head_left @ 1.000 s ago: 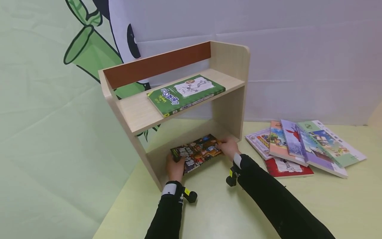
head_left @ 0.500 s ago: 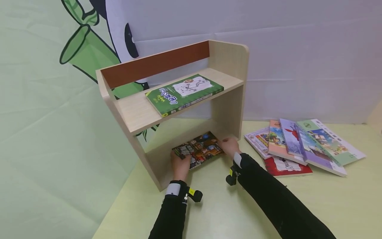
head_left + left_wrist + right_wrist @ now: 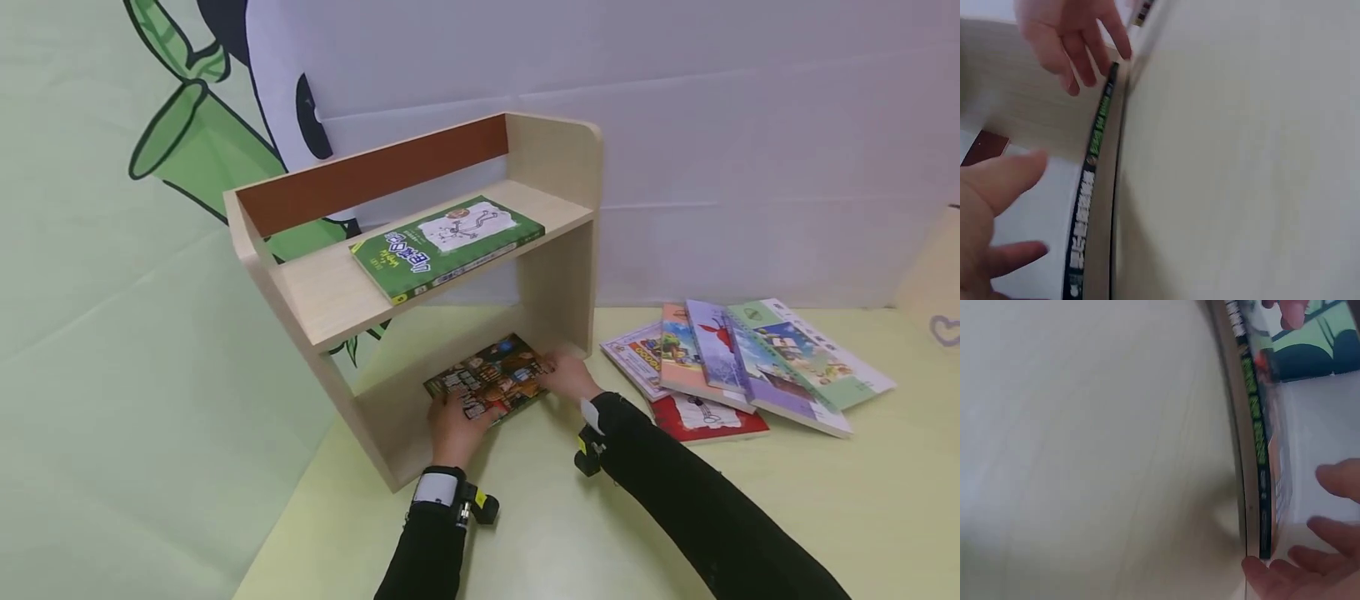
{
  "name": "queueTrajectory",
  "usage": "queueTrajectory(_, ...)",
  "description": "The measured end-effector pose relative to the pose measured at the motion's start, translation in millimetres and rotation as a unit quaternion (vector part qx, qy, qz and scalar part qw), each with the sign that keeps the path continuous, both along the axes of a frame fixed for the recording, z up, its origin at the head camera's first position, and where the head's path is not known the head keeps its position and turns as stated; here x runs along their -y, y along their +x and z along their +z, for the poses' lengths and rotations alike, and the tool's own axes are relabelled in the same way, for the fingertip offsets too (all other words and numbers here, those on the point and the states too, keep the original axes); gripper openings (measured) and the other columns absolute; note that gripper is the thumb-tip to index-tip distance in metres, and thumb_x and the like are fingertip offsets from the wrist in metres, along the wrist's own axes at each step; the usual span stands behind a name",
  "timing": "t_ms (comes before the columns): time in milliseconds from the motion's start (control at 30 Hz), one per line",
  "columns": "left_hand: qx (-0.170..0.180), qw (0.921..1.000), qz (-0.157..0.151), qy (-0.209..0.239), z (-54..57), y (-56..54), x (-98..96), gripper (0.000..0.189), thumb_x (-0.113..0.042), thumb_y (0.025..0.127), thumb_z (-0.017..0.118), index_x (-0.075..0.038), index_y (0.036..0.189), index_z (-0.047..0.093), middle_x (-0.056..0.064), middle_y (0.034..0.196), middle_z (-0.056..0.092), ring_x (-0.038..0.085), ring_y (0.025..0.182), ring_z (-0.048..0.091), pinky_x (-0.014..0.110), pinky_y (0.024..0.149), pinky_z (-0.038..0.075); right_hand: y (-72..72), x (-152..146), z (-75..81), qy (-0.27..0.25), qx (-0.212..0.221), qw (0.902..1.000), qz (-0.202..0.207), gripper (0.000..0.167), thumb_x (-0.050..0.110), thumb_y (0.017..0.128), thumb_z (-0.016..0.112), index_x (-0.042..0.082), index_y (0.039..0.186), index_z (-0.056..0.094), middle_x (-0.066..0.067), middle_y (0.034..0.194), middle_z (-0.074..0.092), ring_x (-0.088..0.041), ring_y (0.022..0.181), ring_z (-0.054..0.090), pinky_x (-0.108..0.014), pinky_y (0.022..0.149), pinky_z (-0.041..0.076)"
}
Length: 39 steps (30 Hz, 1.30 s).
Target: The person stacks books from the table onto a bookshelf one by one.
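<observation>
A thin book with a dark picture cover [image 3: 497,372] lies flat on the bottom board of a small wooden bookshelf [image 3: 557,279]. Its black spine [image 3: 1088,181] faces outward along the board's front edge. My left hand [image 3: 456,427] is at the book's near left part, thumb and fingers spread rather than pinching in the left wrist view. At the book's right end is my right hand [image 3: 570,377]. The right wrist view shows its relaxed fingers [image 3: 1329,534] spread, with one fingertip at the spine's end. On the upper board lies a green book [image 3: 447,247].
To the right of the bookshelf, several books [image 3: 750,362] lie overlapping in a fanned pile on the pale yellow table [image 3: 555,533]. A red book [image 3: 708,418] sticks out at the pile's front. A printed cloth [image 3: 712,150] hangs behind.
My left hand has let go of the book's left corner and shifted along its near edge. The dark book has moved slightly deeper and settled flat. My right hand stays at its right end.
</observation>
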<state>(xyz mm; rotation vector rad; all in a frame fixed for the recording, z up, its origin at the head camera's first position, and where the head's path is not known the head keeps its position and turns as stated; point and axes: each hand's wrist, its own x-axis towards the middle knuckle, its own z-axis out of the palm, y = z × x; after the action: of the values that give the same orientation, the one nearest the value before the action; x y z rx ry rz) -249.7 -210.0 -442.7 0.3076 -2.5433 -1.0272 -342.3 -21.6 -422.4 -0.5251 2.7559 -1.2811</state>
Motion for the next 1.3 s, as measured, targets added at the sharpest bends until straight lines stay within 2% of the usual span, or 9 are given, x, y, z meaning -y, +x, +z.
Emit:
queueTrajectory(67,0.017,0.9977,-0.017,-0.064,-2.4,2.1,3.1,0.073,-0.033,0.070,0.087,0.004,0.125,0.058,0.036,0.137,0.041,0.054,0.127,0.038,0.060,0.103,0.036,-2.1,-1.9,-1.5,0.062,-0.041,0.9967,0.033,0.035,0.009,0.081,0.069,-0.009,0.111,0.064,-0.022,0.110,0.065,-0.034,0.098,0.060,-0.043,0.087,0.049)
queueTrajectory(167,0.025,0.9909,-0.025,-0.130,-2.5,3.2,4.8,0.074,-0.031,0.064,0.091,0.003,0.123,0.060,0.038,0.135,0.043,0.056,0.126,0.039,0.061,0.103,0.035,-2.5,-4.2,-2.5,0.120,-0.073,0.9879,0.065,0.034,0.009,0.075,0.077,-0.005,0.104,0.068,-0.015,0.096,0.065,-0.027,0.085,0.058,-0.039,0.080,0.049)
queueTrajectory(300,0.030,0.9828,-0.032,-0.179,0.6,-1.7,1.5,0.072,-0.027,0.064,0.091,0.005,0.121,0.061,0.037,0.129,0.050,0.054,0.123,0.044,0.060,0.102,0.037,-0.5,-9.7,-3.6,0.171,-0.096,0.9790,0.054,0.040,0.004,0.070,0.079,0.002,0.108,0.067,-0.010,0.095,0.065,-0.026,0.085,0.060,-0.041,0.080,0.051)
queueTrajectory(467,0.067,0.9786,-0.025,-0.193,4.6,-6.8,0.2,0.076,-0.028,0.063,0.091,0.008,0.122,0.059,0.034,0.127,0.053,0.049,0.122,0.047,0.055,0.100,0.041,-4.1,-7.4,-7.4,0.233,-0.179,0.9552,0.032,0.021,0.007,0.072,0.077,0.007,0.091,0.068,-0.009,0.086,0.068,-0.028,0.081,0.063,-0.044,0.073,0.053)
queueTrajectory(633,0.101,0.9767,-0.015,-0.189,11.0,-11.9,-4.1,0.076,-0.027,0.064,0.091,0.009,0.122,0.057,0.034,0.127,0.053,0.047,0.118,0.050,0.054,0.098,0.044,-13.3,-4.9,-10.1,0.242,-0.260,0.9347,0.007,0.015,0.011,0.072,0.080,0.008,0.072,0.065,-0.007,0.074,0.067,-0.029,0.075,0.064,-0.043,0.071,0.053)
queueTrajectory(800,0.117,0.9748,-0.007,-0.190,15.3,-15.8,-3.8,0.075,-0.026,0.065,0.091,0.008,0.122,0.057,0.032,0.123,0.055,0.046,0.114,0.053,0.053,0.095,0.045,-16.6,-1.0,-7.2,0.243,-0.254,0.9363,-0.006,0.017,0.014,0.071,0.082,0.009,0.072,0.066,-0.008,0.075,0.069,-0.030,0.075,0.065,-0.044,0.071,0.053)
queueTrajectory(967,0.106,0.9755,-0.006,-0.193,17.1,-17.2,-4.0,0.074,-0.025,0.063,0.092,0.009,0.119,0.057,0.032,0.117,0.057,0.046,0.105,0.057,0.053,0.089,0.048,-18.0,-2.7,-7.1,0.255,-0.255,0.9327,-0.005,0.017,0.018,0.072,0.083,0.009,0.077,0.069,-0.007,0.078,0.069,-0.028,0.077,0.065,-0.042,0.074,0.053)
queueTrajectory(1167,0.113,0.9705,-0.009,-0.213,13.5,-20.6,-3.3,0.073,-0.027,0.064,0.091,0.010,0.117,0.058,0.029,0.114,0.061,0.044,0.106,0.056,0.055,0.092,0.044,-21.1,-15.3,-9.8,0.194,-0.189,0.9620,0.033,0.023,0.022,0.075,0.083,0.006,0.085,0.071,-0.005,0.082,0.067,-0.023,0.078,0.061,-0.037,0.073,0.051)
queueTrajectory(1300,0.121,0.9703,-0.014,-0.209,13.8,-21.3,-4.7,0.071,-0.026,0.065,0.090,0.009,0.117,0.058,0.028,0.113,0.062,0.044,0.106,0.056,0.058,0.094,0.041,-19.5,-31.1,-5.8,0.151,-0.133,0.9759,0.085,0.036,0.028,0.082,0.078,0.000,0.103,0.070,-0.011,0.099,0.068,-0.026,0.091,0.061,-0.038,0.082,0.050)
